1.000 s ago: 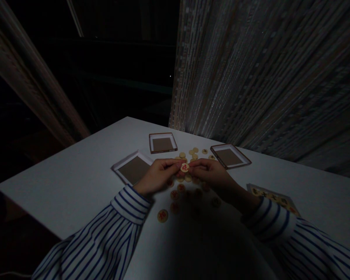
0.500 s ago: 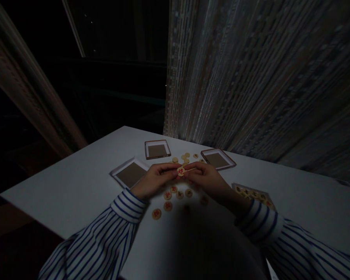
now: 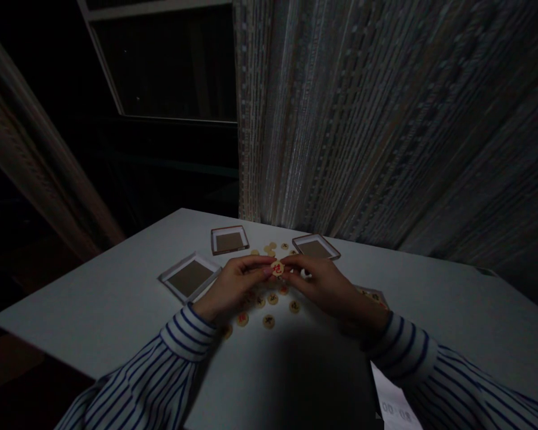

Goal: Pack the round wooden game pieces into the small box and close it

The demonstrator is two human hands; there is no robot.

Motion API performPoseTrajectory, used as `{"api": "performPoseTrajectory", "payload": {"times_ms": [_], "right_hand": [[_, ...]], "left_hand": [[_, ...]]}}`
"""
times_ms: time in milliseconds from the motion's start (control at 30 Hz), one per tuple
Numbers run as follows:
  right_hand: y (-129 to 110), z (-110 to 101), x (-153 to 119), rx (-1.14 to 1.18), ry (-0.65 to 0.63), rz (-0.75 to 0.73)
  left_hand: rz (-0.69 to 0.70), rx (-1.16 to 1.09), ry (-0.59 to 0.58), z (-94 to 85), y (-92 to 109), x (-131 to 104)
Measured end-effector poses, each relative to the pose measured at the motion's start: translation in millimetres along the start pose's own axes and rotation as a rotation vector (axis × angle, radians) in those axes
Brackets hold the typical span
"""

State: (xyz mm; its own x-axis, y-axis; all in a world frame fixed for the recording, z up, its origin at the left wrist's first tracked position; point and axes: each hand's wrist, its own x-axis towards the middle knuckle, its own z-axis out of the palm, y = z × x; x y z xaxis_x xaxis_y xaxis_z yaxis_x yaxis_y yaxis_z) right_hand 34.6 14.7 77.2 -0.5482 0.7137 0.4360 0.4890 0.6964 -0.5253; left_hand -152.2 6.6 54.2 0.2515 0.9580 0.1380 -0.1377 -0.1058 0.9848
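Between my two hands is a round xiangqi piece (image 3: 277, 269), pale with a red character facing me. My left hand (image 3: 240, 279) pinches its left edge with thumb and fingertips. On the opposite edge, my right hand (image 3: 320, 280) grips it with thumb and forefinger. The piece is held above the table. Beneath and in front of the hands lie several loose pieces, among them a black-marked piece (image 3: 268, 321) and a red-marked piece (image 3: 242, 318). Some pieces are partly hidden by my hands.
Three shallow boxes stand around the pieces: a left box (image 3: 162, 278), a back box (image 3: 213, 243) and a right box (image 3: 336, 253). A tray of pieces (image 3: 376, 295) is partly behind my right wrist. A lit screen (image 3: 397, 400) shows digits near my right sleeve. Curtains (image 3: 296, 119) hang behind the white table (image 3: 94, 310).
The view has tilted up and shifted right. Both hands still hold the red-marked piece, which now faces me more directly. The lit screen has come further into view at the lower right.
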Motion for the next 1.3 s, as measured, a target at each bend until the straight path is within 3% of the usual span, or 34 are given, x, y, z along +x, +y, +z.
{"api": "performPoseTrajectory", "payload": {"times_ms": [133,267,767,1300], "right_hand": [[0.1,-17.1,-11.4,-0.214,0.016,-0.172],[-0.4,-29.8,-25.2,-0.282,0.04,-0.21],[9.3,-70.8,-64.1,-0.233,0.095,-0.113],[28.4,-95.0,-86.3,-0.146,0.129,0.024]], "left_hand": [[-0.016,-0.019,0.005,16.3,3.9,-2.0],[0.001,-0.019,0.015,32.8,3.2,-0.9],[0.014,-0.008,0.058,93.2,3.5,7.1],[0.024,-0.14,0.058,136.8,-13.8,25.9]]}}
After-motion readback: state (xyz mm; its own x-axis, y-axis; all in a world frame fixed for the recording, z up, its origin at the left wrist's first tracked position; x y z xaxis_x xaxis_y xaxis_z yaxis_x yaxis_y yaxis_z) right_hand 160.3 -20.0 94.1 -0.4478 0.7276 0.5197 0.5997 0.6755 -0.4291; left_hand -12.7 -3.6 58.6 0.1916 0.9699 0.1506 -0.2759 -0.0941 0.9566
